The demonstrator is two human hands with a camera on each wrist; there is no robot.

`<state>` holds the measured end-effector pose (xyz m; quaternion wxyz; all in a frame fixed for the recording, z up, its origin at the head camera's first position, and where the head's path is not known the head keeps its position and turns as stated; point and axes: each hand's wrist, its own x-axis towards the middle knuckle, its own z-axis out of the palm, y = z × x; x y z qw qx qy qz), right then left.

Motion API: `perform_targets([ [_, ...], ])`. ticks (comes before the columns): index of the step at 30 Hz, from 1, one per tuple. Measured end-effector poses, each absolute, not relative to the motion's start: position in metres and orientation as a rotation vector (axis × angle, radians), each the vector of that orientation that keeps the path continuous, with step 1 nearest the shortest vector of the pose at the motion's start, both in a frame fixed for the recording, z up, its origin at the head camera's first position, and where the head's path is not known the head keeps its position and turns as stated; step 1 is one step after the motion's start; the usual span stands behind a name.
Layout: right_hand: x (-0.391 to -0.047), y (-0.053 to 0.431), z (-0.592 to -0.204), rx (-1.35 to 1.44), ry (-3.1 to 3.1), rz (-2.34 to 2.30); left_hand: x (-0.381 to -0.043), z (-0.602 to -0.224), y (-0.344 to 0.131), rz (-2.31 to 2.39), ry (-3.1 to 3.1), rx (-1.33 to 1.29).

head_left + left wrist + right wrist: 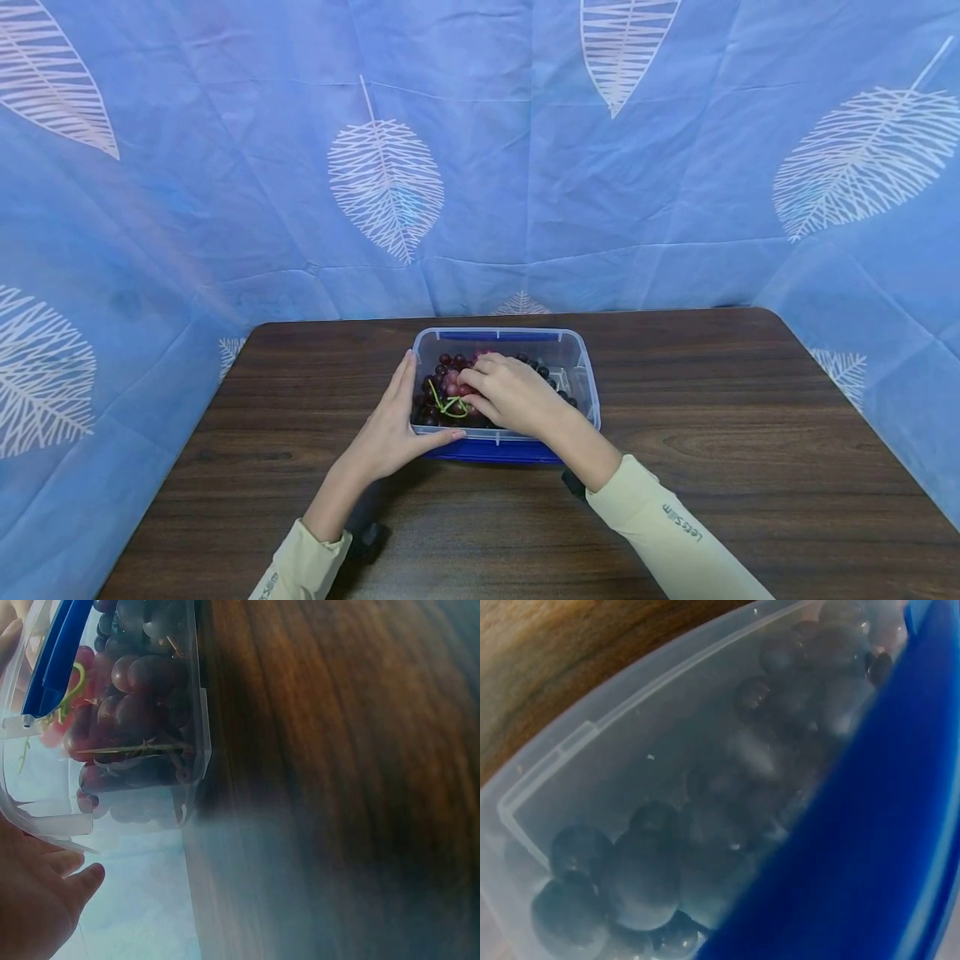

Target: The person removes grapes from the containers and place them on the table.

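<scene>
At the bottom of the head view my two pale yellow sleeves [667,533] come up from the lower edge over the dark brown wooden table [750,433]. Just above them, a little left of the frame's middle, my left hand [393,425] lies flat and uncurled against the left wall of the clear plastic box with blue clip edges [581,367], fingers straight up the side and thumb stretched along the near lower edge; it presses the box without closing round anything. In the left wrist view that same hand [37,892] sits in the lower left corner, touching the box's clear rim [45,821], with the fruit showing through the wall above it. My right hand [513,392] reaches down into the box at the centre of the head view, fingers curled over the bunch of dark red and purple grapes [450,383], which fills the left and middle of the box; I cannot tell whether the fingers actually pinch the fruit or only rest on it. A thin green stem [450,406] loops beside my knuckles. Behind the table, across the whole upper frame, hangs a blue cloth backdrop printed with white leaves [386,187].
</scene>
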<state>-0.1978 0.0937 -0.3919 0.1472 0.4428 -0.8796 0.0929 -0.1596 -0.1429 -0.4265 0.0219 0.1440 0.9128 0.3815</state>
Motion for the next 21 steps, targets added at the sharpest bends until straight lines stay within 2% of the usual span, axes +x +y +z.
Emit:
perform_targets([
  [21, -0.199, 0.100, -0.378, 1.227, -2.502, 0.256, -0.160, -0.425, -0.143, 1.184, 2.819, 0.432],
])
